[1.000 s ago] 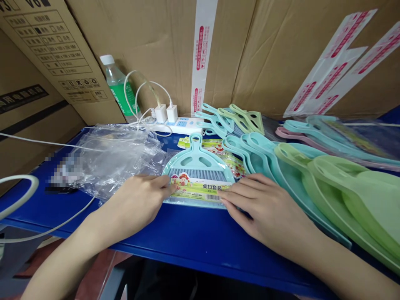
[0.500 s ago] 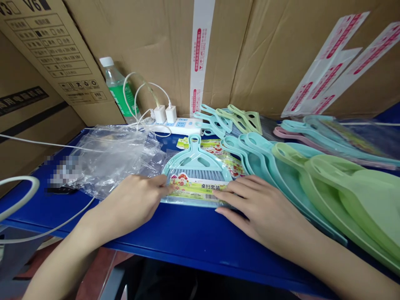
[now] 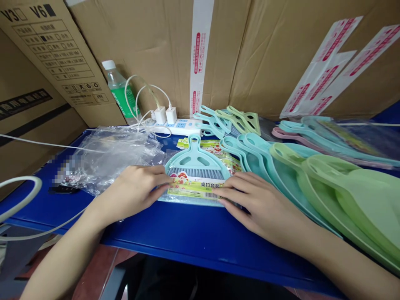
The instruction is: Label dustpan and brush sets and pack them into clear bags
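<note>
Two bare hands rest on a pale blue dustpan set (image 3: pixel 197 168) lying flat at the middle of a blue tabletop (image 3: pixel 193 239), its handle (image 3: pixel 194 139) pointing away from the person. The left hand (image 3: pixel 133 189) touches the left edge with bent fingers and thumb; whether they pinch it cannot be told. The right hand (image 3: pixel 254 200) lies over the right front corner, its fingers loosely stretched across a printed card (image 3: pixel 192 185), not clenched; any grip beneath is hidden.

The set looks light and stiff, moulded in smooth plastic, and what seems to be clear film over it would probably make it slippery. The firm side rims or the looped handle look like the best holds; the card and film would likely crease. Grey bristles (image 3: pixel 200 173), probably soft and springy, show above the card, which carries red mushrooms and Chinese characters.

Near the left hand, clear bags (image 3: pixel 104 156) lie thin, crinkled and shiny. Beside the right arm, rounded turquoise dustpans (image 3: pixel 283 183) and green dustpans (image 3: pixel 368 204) overlap, smooth and slightly translucent. Small fan-shaped brushes (image 3: pixel 215 121) lie behind, near a white power strip (image 3: pixel 184 126), before walls of matt brown cardboard (image 3: pixel 159 46).
</note>
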A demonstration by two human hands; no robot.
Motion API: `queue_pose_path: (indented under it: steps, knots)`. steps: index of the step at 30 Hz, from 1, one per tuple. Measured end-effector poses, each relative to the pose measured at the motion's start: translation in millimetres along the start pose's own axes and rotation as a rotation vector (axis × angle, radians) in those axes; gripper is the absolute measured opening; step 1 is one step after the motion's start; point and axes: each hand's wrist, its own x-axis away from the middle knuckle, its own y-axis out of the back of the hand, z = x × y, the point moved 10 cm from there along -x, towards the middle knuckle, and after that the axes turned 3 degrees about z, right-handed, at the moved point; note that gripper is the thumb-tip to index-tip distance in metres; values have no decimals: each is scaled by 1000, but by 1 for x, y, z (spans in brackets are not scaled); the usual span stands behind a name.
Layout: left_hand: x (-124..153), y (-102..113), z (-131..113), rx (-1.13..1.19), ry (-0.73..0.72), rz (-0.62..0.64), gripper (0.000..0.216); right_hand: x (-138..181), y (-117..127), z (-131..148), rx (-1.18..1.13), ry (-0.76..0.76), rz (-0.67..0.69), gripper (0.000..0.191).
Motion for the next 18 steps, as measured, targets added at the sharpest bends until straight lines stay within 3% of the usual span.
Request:
queue_pose_path:
  steps: [3, 10, 18]
  knots:
    - [-2, -2, 7, -67, 70, 16, 20, -1, 1, -1, -5, -7, -9, 27]
    - [-2, -12, 26, -101, 278, 138, 38, 1, 6, -13, 56, -100, -54, 27]
    - [-3, -24, 33, 317, 275, 117, 56, 5, 3, -24, 153, -220, -44, 32]
